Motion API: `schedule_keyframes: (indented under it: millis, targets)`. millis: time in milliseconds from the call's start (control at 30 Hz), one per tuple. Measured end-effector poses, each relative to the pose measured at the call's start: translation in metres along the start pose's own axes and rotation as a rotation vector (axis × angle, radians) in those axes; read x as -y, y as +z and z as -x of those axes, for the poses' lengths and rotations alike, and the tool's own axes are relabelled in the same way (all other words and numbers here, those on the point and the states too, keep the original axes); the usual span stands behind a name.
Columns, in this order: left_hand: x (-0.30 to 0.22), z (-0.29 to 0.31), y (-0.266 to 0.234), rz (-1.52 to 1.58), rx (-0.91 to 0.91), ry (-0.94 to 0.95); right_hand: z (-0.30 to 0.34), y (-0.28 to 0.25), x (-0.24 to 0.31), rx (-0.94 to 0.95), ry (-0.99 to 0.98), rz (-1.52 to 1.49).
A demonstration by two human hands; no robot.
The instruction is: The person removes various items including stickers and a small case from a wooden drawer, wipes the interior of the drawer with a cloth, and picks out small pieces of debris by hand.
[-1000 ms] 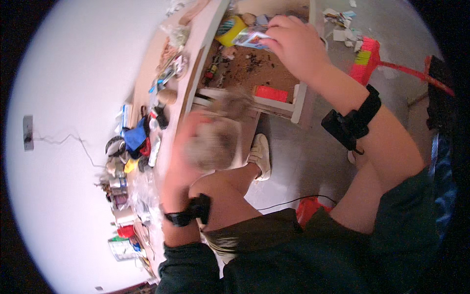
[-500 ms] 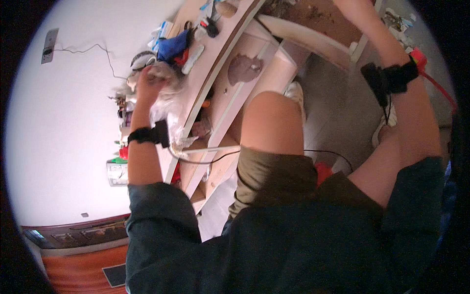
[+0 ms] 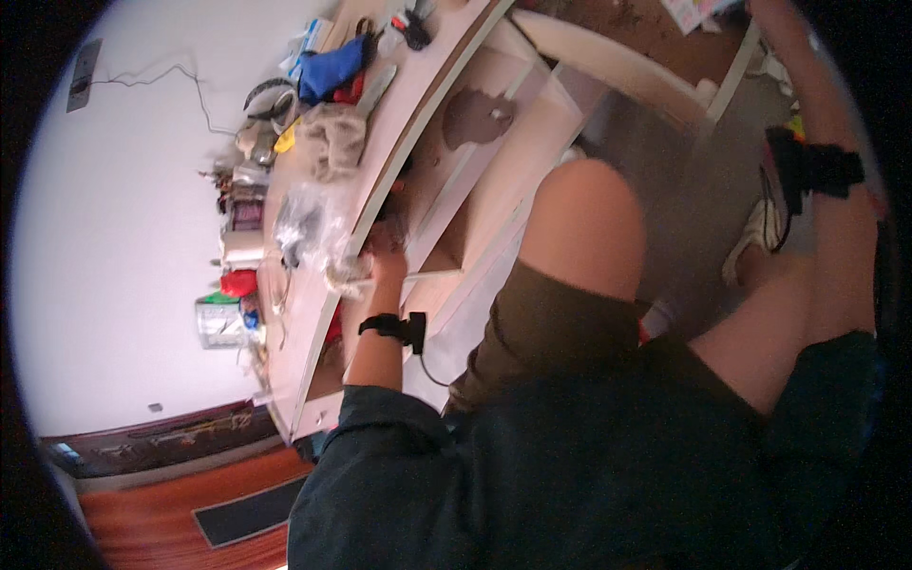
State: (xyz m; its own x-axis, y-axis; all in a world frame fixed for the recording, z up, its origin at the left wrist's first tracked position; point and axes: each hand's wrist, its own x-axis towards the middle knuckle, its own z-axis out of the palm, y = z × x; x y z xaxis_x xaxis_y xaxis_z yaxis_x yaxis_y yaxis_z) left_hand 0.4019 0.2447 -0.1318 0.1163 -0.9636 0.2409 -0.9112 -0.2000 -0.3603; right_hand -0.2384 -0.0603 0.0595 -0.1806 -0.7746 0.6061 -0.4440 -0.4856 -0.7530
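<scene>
My left hand [image 3: 382,255] is at the front edge of a pale wooden desk [image 3: 432,104], fingers curled around a pale crumpled wad [image 3: 347,277]; what the wad is cannot be told. A black wrist strap [image 3: 389,326] sits on that arm. My right arm [image 3: 836,218] reaches up to the top right with a black strap [image 3: 817,166] on the wrist. Its hand is beyond the picture's upper edge. My bare knee [image 3: 579,218] is raised between the two arms.
The desk top holds a clear plastic bag [image 3: 304,223], a beige cloth [image 3: 334,142], a blue pouch [image 3: 332,68], a red thing [image 3: 237,283] and a metal tin [image 3: 218,323]. An open drawer [image 3: 617,57] shows at the top. A dark mat [image 3: 252,508] lies on the wooden floor.
My left hand has come down from the beige cloth on the desk top to the desk's front edge. The view has swung, and my right hand has left the picture at the top.
</scene>
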Motion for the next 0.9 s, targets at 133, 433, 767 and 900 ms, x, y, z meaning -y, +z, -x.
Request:
schedule_keyframes:
  millis: [133,433,767,900]
  targets:
    - [0.077,0.044,0.024,-0.167,0.483,-0.235,0.025,0.031,-0.045,0.106,0.072,-0.073]
    - [0.019,0.002,0.023,-0.16,0.136,-0.259,0.035,-0.001,0.035,0.371,0.661,-1.09]
    - [-0.089,0.002,-0.167,0.784,-0.123,-0.143,0.042,-0.007,0.04,0.231,0.487,-0.796]
    - [-0.115,-0.012,-0.25,1.134,0.004,-0.143,0.049,0.003,0.038,0.233,0.492,-0.792]
